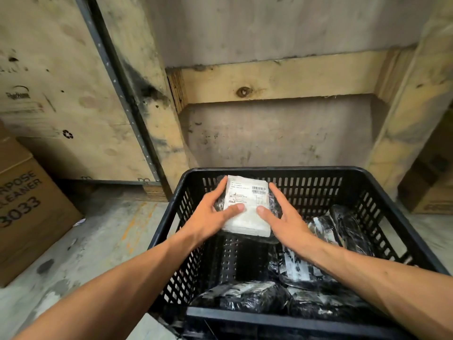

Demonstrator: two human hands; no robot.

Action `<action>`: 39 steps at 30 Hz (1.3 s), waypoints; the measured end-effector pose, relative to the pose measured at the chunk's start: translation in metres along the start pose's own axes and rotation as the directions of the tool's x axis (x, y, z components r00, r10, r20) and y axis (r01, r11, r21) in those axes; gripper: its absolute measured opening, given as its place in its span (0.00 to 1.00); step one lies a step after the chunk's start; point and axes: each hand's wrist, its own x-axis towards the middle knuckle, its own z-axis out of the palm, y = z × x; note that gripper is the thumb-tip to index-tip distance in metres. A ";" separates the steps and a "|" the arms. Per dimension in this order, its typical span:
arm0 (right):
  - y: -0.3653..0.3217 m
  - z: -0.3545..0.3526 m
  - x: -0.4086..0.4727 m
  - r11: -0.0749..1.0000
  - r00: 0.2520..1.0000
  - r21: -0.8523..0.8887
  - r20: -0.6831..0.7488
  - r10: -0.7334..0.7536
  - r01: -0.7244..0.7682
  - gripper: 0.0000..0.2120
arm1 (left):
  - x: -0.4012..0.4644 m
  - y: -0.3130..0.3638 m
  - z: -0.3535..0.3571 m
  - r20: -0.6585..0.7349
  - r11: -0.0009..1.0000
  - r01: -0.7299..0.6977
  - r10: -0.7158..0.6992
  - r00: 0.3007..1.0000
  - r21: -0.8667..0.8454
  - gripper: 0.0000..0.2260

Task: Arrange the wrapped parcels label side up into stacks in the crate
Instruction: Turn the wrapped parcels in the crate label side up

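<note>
Both hands, left hand (215,212) and right hand (279,212), clamp parcel (247,204) label up by crate (269,171) far-left corner; slick wrap could slip, parcel flipping or landing crooked off stack

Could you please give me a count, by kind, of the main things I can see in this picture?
Wrapped parcels that can be told apart: 5, namely the held parcel and four loose ones; more may be hidden
Black crate: 1
Hands: 2, left hand and right hand
Cardboard boxes: 2
Total: 10
</note>
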 end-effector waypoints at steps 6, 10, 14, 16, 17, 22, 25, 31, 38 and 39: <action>-0.001 0.001 0.007 0.964 0.979 -0.264 0.188 0.084 -0.032 0.50 | -0.005 -0.014 -0.010 0.005 0.982 0.162 -0.164 0.987 0.095 0.59; 0.007 0.008 0.020 0.870 0.902 -0.491 0.357 0.240 -0.037 0.73 | -0.001 -0.034 -0.010 -0.060 0.954 0.263 -0.257 0.965 0.142 0.50; 0.031 0.015 0.028 0.786 0.862 -0.616 0.368 0.348 -0.055 0.70 | 0.004 -0.056 -0.006 -0.116 0.923 0.355 -0.341 0.933 0.149 0.48; 0.043 0.021 0.031 0.755 0.835 -0.649 0.358 0.417 -0.099 0.69 | 0.011 -0.064 -0.005 -0.107 0.903 0.393 -0.379 0.919 0.173 0.48; 0.049 0.024 0.032 0.739 0.825 -0.664 0.351 0.442 -0.113 0.68 | 0.016 -0.068 -0.005 -0.101 0.891 0.412 -0.400 0.911 0.191 0.48; 0.070 0.037 0.040 0.669 0.782 -0.724 0.315 0.538 -0.168 0.67 | 0.031 -0.090 0.000 -0.056 0.840 0.467 -0.471 0.880 0.277 0.45; 0.078 0.049 0.041 0.619 0.771 -0.771 0.299 0.563 -0.153 0.65 | 0.031 -0.102 0.000 -0.045 0.822 0.469 -0.482 0.875 0.324 0.38; 0.088 0.059 0.045 0.566 0.801 -0.822 0.296 0.521 -0.064 0.65 | 0.035 -0.111 -0.005 -0.020 0.832 0.443 -0.464 0.886 0.334 0.38; 0.082 0.058 0.045 0.536 0.794 -0.843 0.298 0.531 -0.042 0.65 | 0.037 -0.102 -0.005 -0.056 0.748 0.499 -0.532 0.845 0.438 0.41; 0.078 0.058 0.046 0.527 0.785 -0.849 0.300 0.541 -0.039 0.64 | 0.037 -0.100 -0.004 -0.061 0.736 0.483 -0.520 0.852 0.475 0.39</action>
